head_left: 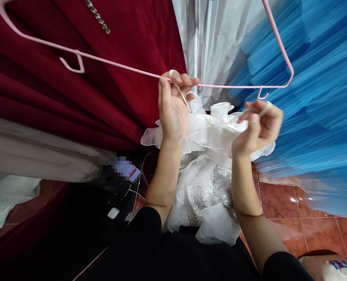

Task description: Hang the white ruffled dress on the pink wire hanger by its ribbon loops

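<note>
A pink clothes hanger [117, 65] spans the upper view, with a small hook hanging from its bar towards each end. My left hand [174, 111] is closed on the middle of the bar, its thumb pressed against it. A thin white strap [181, 95] loops over a finger of that hand and runs down to a white dress [208, 132]. The dress has ruffles and silver sequins and hangs in front of my body. Below the hanger's right hook, my right hand [260, 128] is slightly blurred, its fingers curled around another white strap [265, 108].
Dark red fabric [126, 35] with a bead chain [98, 16] hangs at left, blue tulle [317, 117] at right. White cloth [232, 35] and metal poles stand behind. A phone [134, 175] and a white earbud case [113, 212] lie at lower left. The floor [281, 199] has reddish tiles.
</note>
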`<state>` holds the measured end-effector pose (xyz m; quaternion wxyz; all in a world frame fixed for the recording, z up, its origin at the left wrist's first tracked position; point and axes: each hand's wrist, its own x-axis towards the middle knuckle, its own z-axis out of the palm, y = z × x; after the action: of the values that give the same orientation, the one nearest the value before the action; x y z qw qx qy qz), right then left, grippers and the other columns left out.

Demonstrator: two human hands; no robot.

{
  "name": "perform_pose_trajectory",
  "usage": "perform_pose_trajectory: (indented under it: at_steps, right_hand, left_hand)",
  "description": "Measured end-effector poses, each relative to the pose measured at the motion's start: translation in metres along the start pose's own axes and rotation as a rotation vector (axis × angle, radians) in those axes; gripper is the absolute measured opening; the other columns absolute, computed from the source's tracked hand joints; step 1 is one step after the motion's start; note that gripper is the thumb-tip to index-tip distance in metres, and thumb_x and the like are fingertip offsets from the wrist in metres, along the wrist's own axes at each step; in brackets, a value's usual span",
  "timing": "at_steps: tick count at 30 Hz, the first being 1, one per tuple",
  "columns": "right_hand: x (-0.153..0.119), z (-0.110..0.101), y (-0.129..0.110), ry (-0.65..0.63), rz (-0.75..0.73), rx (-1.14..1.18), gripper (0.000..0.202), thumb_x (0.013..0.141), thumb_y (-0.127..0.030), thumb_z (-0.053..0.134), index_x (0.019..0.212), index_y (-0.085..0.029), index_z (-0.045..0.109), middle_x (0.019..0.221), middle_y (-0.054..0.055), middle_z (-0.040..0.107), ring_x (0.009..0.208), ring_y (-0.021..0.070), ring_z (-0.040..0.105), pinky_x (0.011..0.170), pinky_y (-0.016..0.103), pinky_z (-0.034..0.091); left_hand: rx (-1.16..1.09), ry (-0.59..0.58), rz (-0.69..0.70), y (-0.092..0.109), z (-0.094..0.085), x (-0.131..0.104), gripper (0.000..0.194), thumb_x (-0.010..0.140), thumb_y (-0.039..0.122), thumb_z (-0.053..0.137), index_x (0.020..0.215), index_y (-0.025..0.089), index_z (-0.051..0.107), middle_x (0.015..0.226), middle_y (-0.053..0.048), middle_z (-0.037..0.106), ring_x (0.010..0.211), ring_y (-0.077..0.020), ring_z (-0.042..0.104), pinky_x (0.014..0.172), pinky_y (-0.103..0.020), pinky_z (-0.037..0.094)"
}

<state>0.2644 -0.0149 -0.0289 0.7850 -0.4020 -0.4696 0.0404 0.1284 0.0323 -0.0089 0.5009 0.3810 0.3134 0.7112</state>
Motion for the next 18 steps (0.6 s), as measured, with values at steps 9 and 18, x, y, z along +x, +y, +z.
perform_pose_trajectory:
  at_steps: [9, 18]
  right_hand:
    - [0.015, 0.022, 0.011, -0.583, 0.105, -0.220, 0.030, 0.090, -0.052, 0.054, 0.112, -0.033, 0.061, 0.113, 0.002, 0.062, 0.086, 0.0155, 0.059, 0.059, 0.030, 0.051]
    - [0.039, 0.020, 0.026, -0.459, 0.077, -0.300, 0.032, 0.084, -0.059, 0.060, 0.081, -0.027, 0.059, 0.095, 0.001, 0.063, 0.075, 0.0143, 0.052, 0.062, 0.033, 0.047]
  left_hand:
    - [-0.081, -0.118, -0.114, -0.004, -0.016, -0.003, 0.036, 0.100, 0.051, 0.035, 0.094, 0.024, 0.059, 0.110, -0.007, 0.067, 0.117, -0.0243, 0.063, 0.086, -0.033, 0.054]
    - [0.161, 0.302, 0.291, 0.013, -0.072, -0.024, 0.022, 0.089, 0.015, 0.052, 0.103, 0.020, 0.068, 0.112, -0.005, 0.069, 0.106, -0.0220, 0.066, 0.074, -0.030, 0.056]
